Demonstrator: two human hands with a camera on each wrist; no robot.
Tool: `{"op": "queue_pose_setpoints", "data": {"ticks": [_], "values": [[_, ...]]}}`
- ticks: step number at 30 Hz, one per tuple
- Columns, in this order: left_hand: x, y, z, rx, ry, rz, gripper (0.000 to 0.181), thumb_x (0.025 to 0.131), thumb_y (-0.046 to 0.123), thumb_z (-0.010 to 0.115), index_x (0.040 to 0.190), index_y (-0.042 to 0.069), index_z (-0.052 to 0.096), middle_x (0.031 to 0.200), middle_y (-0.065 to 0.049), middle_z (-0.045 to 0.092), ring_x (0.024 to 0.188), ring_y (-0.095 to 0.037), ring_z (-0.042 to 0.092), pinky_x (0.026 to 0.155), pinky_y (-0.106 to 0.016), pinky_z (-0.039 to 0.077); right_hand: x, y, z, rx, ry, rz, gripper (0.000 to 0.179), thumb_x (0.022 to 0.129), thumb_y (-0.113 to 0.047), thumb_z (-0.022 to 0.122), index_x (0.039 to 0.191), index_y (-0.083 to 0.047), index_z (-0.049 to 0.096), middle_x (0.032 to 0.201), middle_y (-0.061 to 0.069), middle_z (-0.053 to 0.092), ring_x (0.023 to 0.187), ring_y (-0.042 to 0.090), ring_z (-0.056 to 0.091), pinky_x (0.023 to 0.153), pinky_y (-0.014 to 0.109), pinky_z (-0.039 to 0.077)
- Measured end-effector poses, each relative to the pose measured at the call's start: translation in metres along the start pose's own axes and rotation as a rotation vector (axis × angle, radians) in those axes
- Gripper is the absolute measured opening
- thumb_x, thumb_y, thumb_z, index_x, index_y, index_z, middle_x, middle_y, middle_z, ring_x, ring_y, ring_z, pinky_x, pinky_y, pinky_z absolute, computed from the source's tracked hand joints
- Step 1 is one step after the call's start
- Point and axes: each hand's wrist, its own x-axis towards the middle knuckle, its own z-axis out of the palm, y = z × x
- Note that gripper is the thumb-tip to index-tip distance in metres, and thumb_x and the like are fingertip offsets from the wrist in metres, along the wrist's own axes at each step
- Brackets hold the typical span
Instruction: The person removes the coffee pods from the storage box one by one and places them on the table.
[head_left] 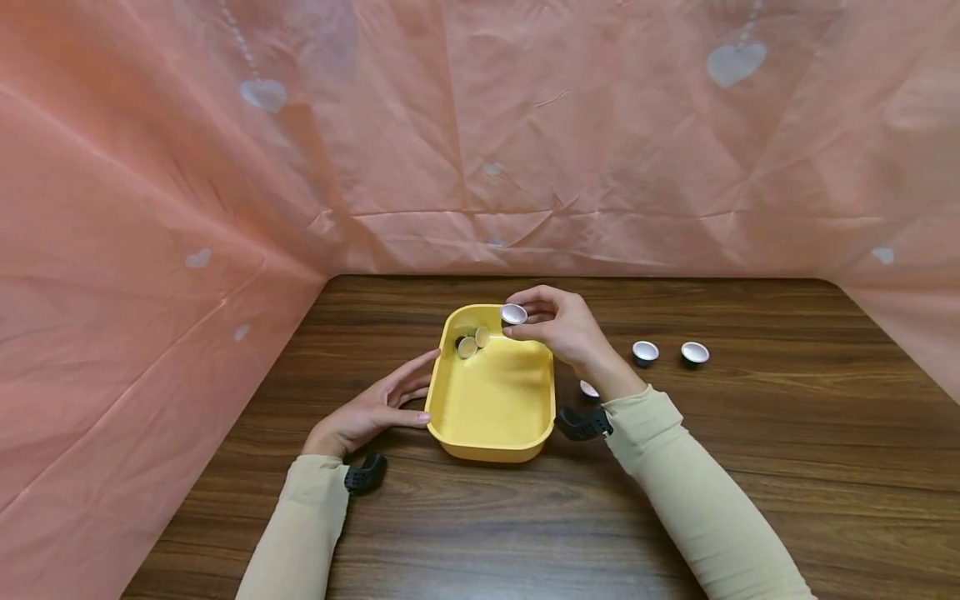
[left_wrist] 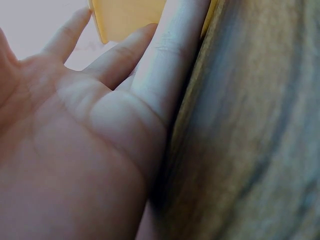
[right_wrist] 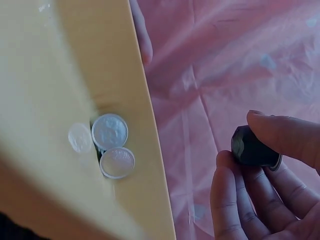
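Right grip [head_left: 566, 325] pinched one capsule [head_left: 513, 314]; left grip [head_left: 372, 411], spread, touched tray [head_left: 491, 452]. Loaded capsules [head_left: 467, 347] lay inside; three outer capsules [head_left: 645, 352] remained.

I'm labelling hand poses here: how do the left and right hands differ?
The left hand spreads its fingers against the yellow tray; the right hand pinches a small capsule. The left hand is low beside the tray's left side; the right hand is raised near its far right corner. Both have a black strap and pale sleeve.
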Motion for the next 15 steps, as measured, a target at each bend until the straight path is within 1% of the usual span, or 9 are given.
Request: {"op": "queue_pose_setpoints", "data": {"ticks": [3, 7, 11, 15], "values": [[-0.001, 0.000, 0.000, -0.006, 0.000, -0.002, 0.101, 0.097, 0.008, 0.079, 0.175, 0.028, 0.018, 0.177, -0.018, 0.028, 0.162, -0.043, 0.029, 0.109, -0.028, 0.051, -0.003, 0.002, -0.004, -0.015, 0.007, 0.004, 0.046, 0.085, -0.005, 0.090, 0.128, -0.003, 0.073, 0.112, 0.004, 0.077, 0.095, 0.012, 0.072, 0.083, 0.022, 0.059], [-0.002, 0.000, 0.000, -0.018, -0.004, 0.003, 0.102, 0.096, 0.007, 0.079, 0.175, 0.027, 0.017, 0.176, -0.019, 0.029, 0.161, -0.043, 0.031, 0.109, -0.028, 0.053, -0.007, 0.005, -0.009, -0.044, 0.014, 0.010, 0.047, 0.086, -0.009, 0.090, 0.129, -0.004, 0.073, 0.118, 0.009, 0.077, 0.097, 0.011, 0.072, 0.085, 0.022, 0.058], [-0.002, 0.002, 0.000, -0.020, -0.013, 0.010, 0.103, 0.096, 0.007, 0.080, 0.175, 0.025, 0.016, 0.176, -0.021, 0.030, 0.162, -0.044, 0.030, 0.108, -0.028, 0.053, -0.012, 0.008, -0.012, -0.037, 0.009, 0.015, 0.047, 0.087, -0.011, 0.090, 0.130, -0.004, 0.072, 0.122, 0.012, 0.076, 0.097, 0.009, 0.073, 0.085, 0.022, 0.058], [-0.002, 0.001, -0.001, -0.023, -0.010, 0.007, 0.102, 0.096, 0.006, 0.079, 0.175, 0.028, 0.018, 0.176, -0.019, 0.030, 0.163, -0.042, 0.028, 0.108, -0.027, 0.053, -0.013, 0.011, -0.015, -0.026, 0.009, 0.011, 0.047, 0.087, -0.011, 0.090, 0.130, -0.004, 0.072, 0.122, 0.012, 0.075, 0.097, 0.009, 0.073, 0.085, 0.022, 0.059]]}}
